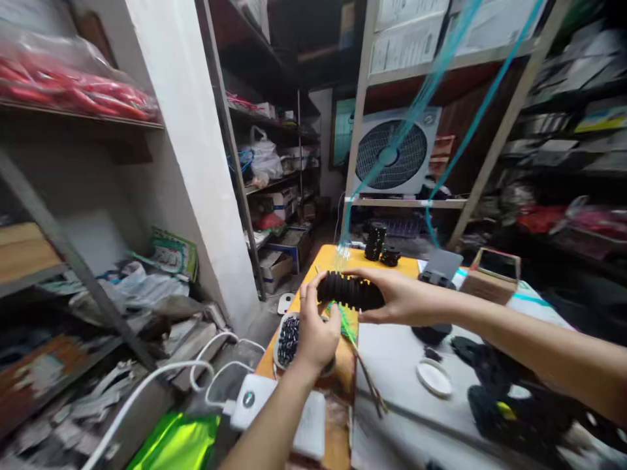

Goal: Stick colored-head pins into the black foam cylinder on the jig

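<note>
A stack of black toothed discs [349, 291] lies sideways between my two hands above the yellow table [313, 267]. My left hand [316, 323] grips its left end, thumb below and fingers over the edge. Around the right end, my right hand [386, 297] is closed, thumb and fingers on opposite sides. Just below is a bundle of green-tipped thin sticks or wires [360, 349]. Beside my left wrist, a white tub [277, 346] holds many small dark shiny pieces. Farther back stand another black disc stack [375, 240] and a shorter one [390, 256].
A white power box [304, 418] with a cable sits at the table's near left. To the right lie a white ring lid [435, 378], black parts [519, 411] and a cardboard box [491, 281]. Teal straps [411, 117] hang before a box fan [392, 150]. Shelves line both sides.
</note>
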Action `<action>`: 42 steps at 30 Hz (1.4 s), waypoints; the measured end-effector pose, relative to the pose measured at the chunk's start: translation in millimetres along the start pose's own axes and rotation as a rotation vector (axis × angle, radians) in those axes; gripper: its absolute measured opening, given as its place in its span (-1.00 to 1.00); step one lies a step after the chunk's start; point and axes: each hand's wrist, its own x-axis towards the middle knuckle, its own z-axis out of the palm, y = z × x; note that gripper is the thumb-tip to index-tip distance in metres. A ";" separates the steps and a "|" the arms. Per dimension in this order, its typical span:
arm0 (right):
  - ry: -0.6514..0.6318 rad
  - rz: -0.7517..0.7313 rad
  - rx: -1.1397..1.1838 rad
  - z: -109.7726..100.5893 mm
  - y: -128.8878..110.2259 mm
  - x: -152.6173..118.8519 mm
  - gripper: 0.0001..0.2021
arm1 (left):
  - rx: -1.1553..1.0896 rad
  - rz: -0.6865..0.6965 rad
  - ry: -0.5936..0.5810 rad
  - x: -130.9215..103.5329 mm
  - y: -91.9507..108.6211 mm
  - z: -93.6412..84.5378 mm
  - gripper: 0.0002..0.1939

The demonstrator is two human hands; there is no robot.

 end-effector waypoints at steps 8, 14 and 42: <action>0.033 0.101 -0.041 4.1 -2.8 3.5 -0.52 | -0.141 -0.084 -0.146 12.5 -5.7 -31.0 -0.44; 0.003 0.092 -0.040 4.7 -7.0 4.1 -0.38 | -0.208 -0.130 -0.166 18.4 -6.6 -38.6 -0.52; 0.055 0.242 -0.351 6.7 -18.2 -6.9 -0.60 | -0.265 -0.245 -0.120 30.0 -13.6 -16.0 -0.65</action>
